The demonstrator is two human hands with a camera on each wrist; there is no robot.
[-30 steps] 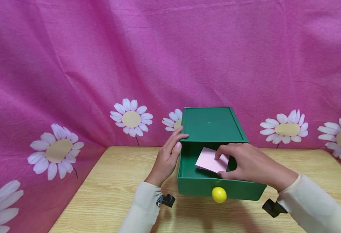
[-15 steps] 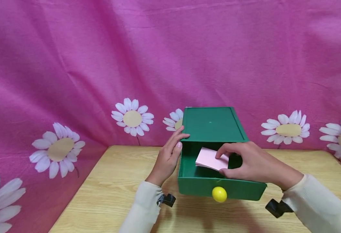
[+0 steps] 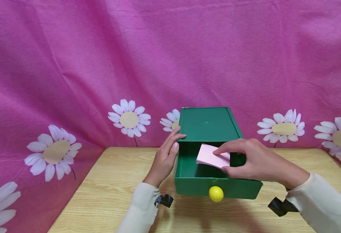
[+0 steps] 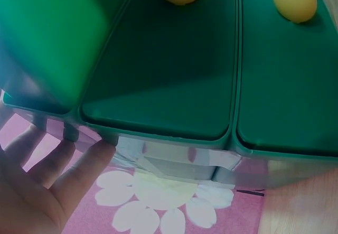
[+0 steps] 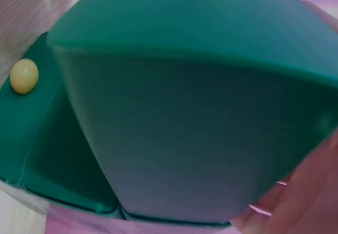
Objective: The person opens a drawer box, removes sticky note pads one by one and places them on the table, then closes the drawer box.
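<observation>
A green plastic drawer unit (image 3: 208,124) stands on the table with its top drawer (image 3: 193,186) pulled out, a yellow knob (image 3: 216,194) on its front. Inside the drawer's opening, a small stack of pink paper sheets (image 3: 211,156) lies tilted. My right hand (image 3: 255,160) pinches the stack at its right side, index finger on top and thumb at the near edge. My left hand (image 3: 160,161) rests with extended fingers against the unit's left side, near its top front corner. In the left wrist view those fingers (image 4: 79,178) touch the side wall.
Lower drawers (image 4: 163,70) with yellow knobs (image 4: 294,0) sit closed beneath the pulled-out one. The wooden table (image 3: 106,184) extends to both sides. Behind it hangs a pink cloth (image 3: 170,58) printed with white flowers.
My right hand has risen slightly and shifted right relative to the drawer, and the pink stack has lifted a little with it. My left hand stays on the unit's side.
</observation>
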